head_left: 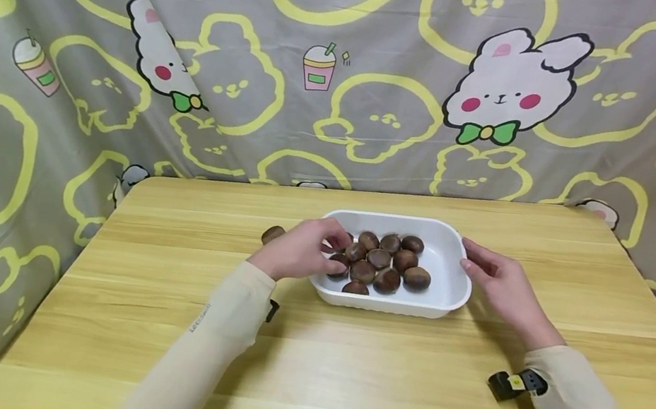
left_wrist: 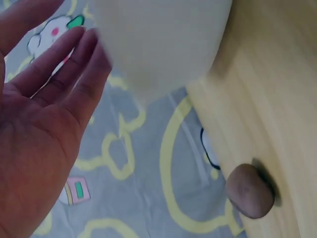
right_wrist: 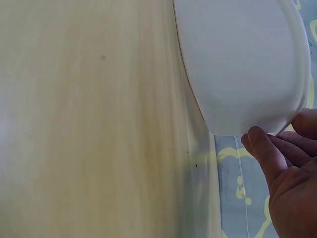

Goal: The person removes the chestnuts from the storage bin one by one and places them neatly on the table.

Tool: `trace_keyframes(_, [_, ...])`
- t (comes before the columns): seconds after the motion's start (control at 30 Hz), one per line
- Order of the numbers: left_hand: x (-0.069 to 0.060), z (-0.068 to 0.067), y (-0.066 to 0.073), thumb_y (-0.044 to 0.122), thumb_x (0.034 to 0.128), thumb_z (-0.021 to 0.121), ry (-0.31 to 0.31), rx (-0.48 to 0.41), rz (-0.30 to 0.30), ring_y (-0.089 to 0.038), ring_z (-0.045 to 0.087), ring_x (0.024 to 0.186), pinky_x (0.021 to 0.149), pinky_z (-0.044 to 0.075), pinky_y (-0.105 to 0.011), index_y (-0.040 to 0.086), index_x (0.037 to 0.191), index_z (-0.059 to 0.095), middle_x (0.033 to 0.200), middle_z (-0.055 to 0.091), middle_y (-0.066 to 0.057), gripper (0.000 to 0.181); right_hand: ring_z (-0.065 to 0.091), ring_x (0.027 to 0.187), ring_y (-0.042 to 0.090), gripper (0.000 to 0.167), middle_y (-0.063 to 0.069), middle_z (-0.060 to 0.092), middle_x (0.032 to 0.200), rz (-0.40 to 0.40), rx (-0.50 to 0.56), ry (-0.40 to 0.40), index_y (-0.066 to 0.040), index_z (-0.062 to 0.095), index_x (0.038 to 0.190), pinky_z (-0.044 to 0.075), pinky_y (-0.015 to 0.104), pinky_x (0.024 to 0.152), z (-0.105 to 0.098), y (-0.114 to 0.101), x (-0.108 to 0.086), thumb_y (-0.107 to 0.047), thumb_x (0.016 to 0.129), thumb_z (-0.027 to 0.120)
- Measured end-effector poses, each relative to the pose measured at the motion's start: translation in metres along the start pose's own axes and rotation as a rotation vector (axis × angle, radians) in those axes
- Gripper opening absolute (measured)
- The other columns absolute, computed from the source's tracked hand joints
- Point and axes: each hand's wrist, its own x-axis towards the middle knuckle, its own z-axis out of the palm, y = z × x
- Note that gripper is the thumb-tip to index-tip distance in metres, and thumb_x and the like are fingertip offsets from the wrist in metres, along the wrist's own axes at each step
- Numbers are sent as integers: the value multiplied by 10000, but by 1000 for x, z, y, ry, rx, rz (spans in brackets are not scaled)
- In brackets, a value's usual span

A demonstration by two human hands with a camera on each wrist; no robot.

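A white rectangular tray holds several brown chestnuts, most of them toward its left and middle. My left hand reaches over the tray's left end, thumb and fingers spread above the chestnuts there. In the left wrist view, the left hand's loosely bent fingers pass beside the tray wall; I see nothing held. At the opposite end, my right hand pinches the tray's rim, and the right wrist view shows its thumb and fingers against the tray's edge.
One loose chestnut lies on the wooden table left of the tray, just behind my left hand. A grey patterned curtain hangs behind the table and on its left. Each wrist wears a black camera strap.
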Motion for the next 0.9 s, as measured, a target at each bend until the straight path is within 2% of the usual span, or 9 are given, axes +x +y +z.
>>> trace_keyframes(0.2, [10, 14, 4, 44, 821, 758, -42, 183, 6, -224, 577, 886, 785, 478, -302, 3, 1012, 669, 1015, 600, -120, 215, 485, 1260, 371, 487, 227, 479, 1411, 2, -15, 8, 52, 441, 1430, 361, 39, 865, -1, 2, 0, -206, 1030, 541])
trace_keyframes(0.4, [17, 24, 6, 38, 819, 754, -64, 305, -55, -174, 556, 820, 741, 494, -289, 29, 984, 644, 1005, 553, -80, 199, 490, 1254, 372, 480, 230, 487, 1402, -4, -6, 10, 53, 456, 1421, 370, 44, 863, -1, 2, 0, -204, 1027, 548])
trace_keyframes(0.6, [20, 30, 6, -22, 784, 727, -42, 367, -80, -189, 557, 800, 731, 498, -303, 31, 926, 646, 970, 562, -75, 172, 492, 1253, 369, 482, 227, 485, 1406, 1, -2, 9, 51, 453, 1423, 369, 44, 864, 1, 3, 0, -209, 1028, 545])
trace_keyframes(0.83, [19, 30, 5, -76, 788, 693, -18, 361, -74, -205, 562, 740, 686, 507, -325, 17, 890, 646, 820, 580, -63, 146, 487, 1257, 369, 488, 227, 480, 1410, 3, 6, 6, 51, 447, 1427, 370, 46, 867, 1, 3, 0, -213, 1029, 544])
trace_keyframes(0.9, [19, 30, 5, -68, 787, 700, -20, 361, -80, -203, 563, 743, 691, 506, -326, 22, 896, 648, 821, 584, -59, 151, 488, 1257, 369, 488, 227, 481, 1409, 1, 6, 6, 50, 447, 1427, 369, 46, 868, 1, 4, 0, -215, 1029, 543])
